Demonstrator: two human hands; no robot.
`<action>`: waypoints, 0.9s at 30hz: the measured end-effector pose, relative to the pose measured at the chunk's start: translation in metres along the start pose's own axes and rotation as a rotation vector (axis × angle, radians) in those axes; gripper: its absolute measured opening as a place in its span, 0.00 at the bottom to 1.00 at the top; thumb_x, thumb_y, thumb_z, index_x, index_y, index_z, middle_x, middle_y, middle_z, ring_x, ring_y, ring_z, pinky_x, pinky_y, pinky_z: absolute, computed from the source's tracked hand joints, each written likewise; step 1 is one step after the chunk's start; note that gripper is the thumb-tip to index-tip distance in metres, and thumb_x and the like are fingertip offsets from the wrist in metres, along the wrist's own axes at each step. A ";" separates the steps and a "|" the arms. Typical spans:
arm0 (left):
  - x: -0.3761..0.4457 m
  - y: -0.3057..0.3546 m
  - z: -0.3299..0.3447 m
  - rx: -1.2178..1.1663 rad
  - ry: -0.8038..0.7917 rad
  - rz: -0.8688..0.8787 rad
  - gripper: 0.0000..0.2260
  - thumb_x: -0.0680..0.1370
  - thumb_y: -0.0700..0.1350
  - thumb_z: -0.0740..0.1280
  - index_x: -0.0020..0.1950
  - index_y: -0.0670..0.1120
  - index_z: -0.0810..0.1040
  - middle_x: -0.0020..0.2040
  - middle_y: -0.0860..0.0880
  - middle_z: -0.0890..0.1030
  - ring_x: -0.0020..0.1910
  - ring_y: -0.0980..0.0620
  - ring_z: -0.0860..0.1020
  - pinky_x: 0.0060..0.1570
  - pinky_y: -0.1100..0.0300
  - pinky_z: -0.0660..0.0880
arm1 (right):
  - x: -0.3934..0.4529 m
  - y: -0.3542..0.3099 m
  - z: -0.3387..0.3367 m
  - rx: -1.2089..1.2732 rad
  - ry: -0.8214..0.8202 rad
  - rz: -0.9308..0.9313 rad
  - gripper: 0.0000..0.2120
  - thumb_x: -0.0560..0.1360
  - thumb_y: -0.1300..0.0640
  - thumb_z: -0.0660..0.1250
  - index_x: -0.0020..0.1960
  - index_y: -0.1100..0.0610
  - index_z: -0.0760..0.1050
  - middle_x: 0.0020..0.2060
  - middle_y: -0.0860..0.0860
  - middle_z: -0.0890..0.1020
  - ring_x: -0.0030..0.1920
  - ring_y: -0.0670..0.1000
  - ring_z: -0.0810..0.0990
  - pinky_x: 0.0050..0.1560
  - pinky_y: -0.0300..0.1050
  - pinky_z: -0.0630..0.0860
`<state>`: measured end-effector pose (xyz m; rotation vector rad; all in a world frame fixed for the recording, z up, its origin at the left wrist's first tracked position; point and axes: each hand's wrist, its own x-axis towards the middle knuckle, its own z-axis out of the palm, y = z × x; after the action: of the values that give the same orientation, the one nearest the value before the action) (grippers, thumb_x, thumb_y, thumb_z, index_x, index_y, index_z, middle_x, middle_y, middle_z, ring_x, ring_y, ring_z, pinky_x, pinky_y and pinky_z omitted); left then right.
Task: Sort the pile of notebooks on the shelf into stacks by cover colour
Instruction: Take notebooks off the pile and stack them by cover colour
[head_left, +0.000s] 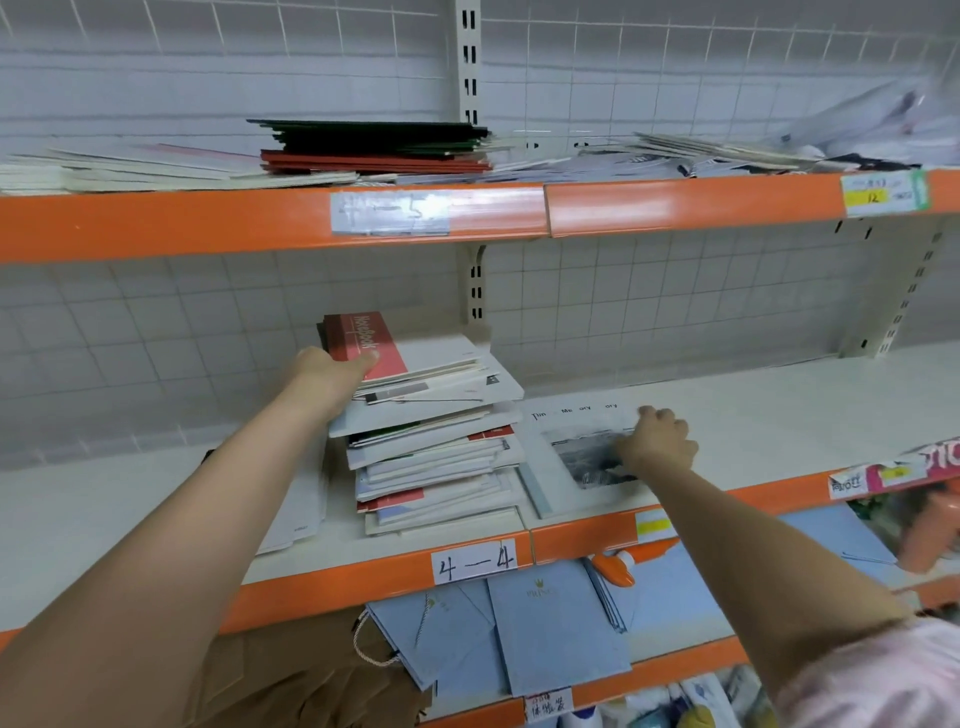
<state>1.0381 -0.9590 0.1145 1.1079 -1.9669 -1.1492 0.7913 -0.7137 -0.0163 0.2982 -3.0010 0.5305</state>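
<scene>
On the middle shelf (727, 410), at the far left of the pile, we see a pale notebook (298, 512) lying flat, partly hidden behind our left forearm, its long axis running from the front lip back toward the grid wall. Just right of it stands the pile of notebooks (436, 457), an uneven stack of mostly white and cream covers with a few red and green edges showing, their long sides fanned at slightly different angles.

Our left hand (332, 376) reaches onto the top of that pile: the thumb presses on the red notebook (366, 345), and we cannot tell how the other fingers lie, as they are hidden at the pile's left edge. The red notebook lies flat on top, its long axis pointing away from us and a little left, with its title running along that length.

Right of the pile lies a white notebook (576, 457) with a dark photograph on its cover, flat on the shelf, long axis front to back. Our right hand (657, 441) rests on it with fingers curled at its right edge.
</scene>
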 end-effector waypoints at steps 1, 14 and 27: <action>0.000 -0.001 0.001 0.009 -0.002 -0.007 0.25 0.75 0.54 0.70 0.62 0.37 0.71 0.49 0.43 0.73 0.51 0.42 0.75 0.51 0.54 0.70 | -0.002 -0.004 0.001 -0.020 -0.064 -0.138 0.27 0.76 0.45 0.64 0.72 0.51 0.64 0.69 0.54 0.68 0.68 0.57 0.65 0.64 0.54 0.66; 0.000 -0.002 -0.003 0.198 0.043 0.068 0.19 0.75 0.57 0.68 0.33 0.44 0.70 0.33 0.47 0.73 0.39 0.44 0.74 0.42 0.56 0.69 | -0.019 -0.022 0.035 -0.107 -0.543 -0.302 0.58 0.50 0.20 0.65 0.75 0.35 0.48 0.78 0.50 0.44 0.74 0.66 0.34 0.65 0.78 0.40; 0.003 0.000 -0.002 0.557 0.141 0.111 0.24 0.75 0.65 0.61 0.33 0.45 0.69 0.39 0.43 0.78 0.42 0.41 0.78 0.42 0.54 0.73 | -0.011 -0.066 -0.007 0.354 -0.229 -0.196 0.18 0.76 0.50 0.61 0.59 0.61 0.76 0.56 0.60 0.80 0.55 0.60 0.77 0.48 0.43 0.71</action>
<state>1.0388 -0.9626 0.1155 1.2846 -2.2635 -0.4517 0.8156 -0.7700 0.0107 0.7140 -3.0247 1.0717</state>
